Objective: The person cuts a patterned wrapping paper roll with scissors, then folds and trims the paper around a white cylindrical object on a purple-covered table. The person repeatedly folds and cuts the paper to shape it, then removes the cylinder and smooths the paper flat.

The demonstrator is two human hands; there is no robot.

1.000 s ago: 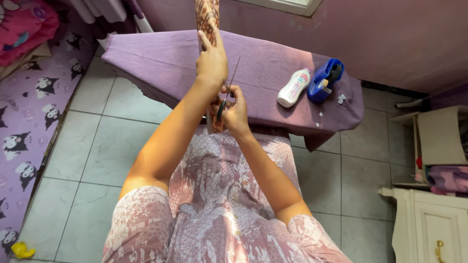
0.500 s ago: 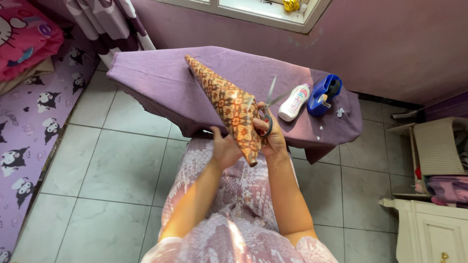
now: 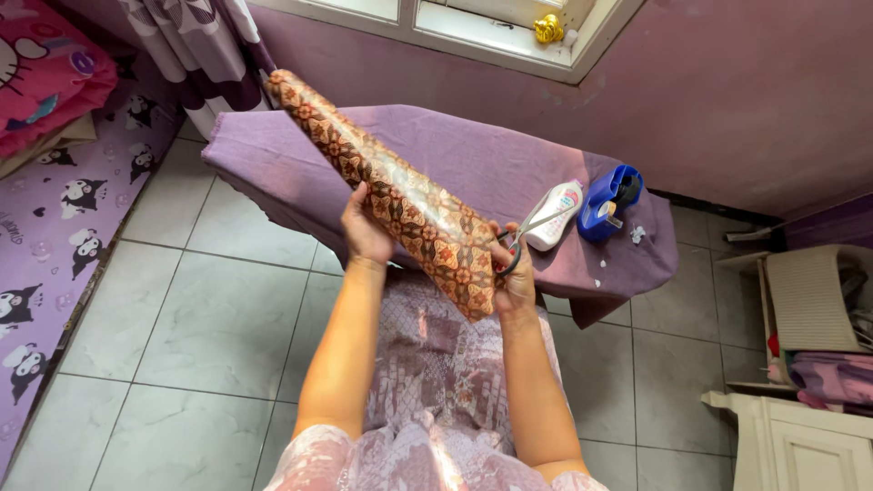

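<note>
A long roll of brown patterned wrapping paper [image 3: 400, 195] slants from upper left to lower right above a table covered in purple cloth [image 3: 455, 155]. My left hand [image 3: 364, 227] grips the roll near its middle from below. My right hand [image 3: 514, 264] holds the roll's lower end and also grips a pair of scissors [image 3: 527, 232], whose blades point right toward a white bottle [image 3: 556, 214].
A blue tape dispenser [image 3: 607, 202] and small white scraps lie on the cloth's right side. A window sill with a gold object [image 3: 547, 29] is behind. A white cabinet [image 3: 800, 436] and a shelf stand at right, a patterned purple mat [image 3: 55, 236] at left.
The roll has swung from pointing straight away to slanting leftward and lying flatter. My left hand slid to its middle. The scissors' blades have tipped down to the right.
</note>
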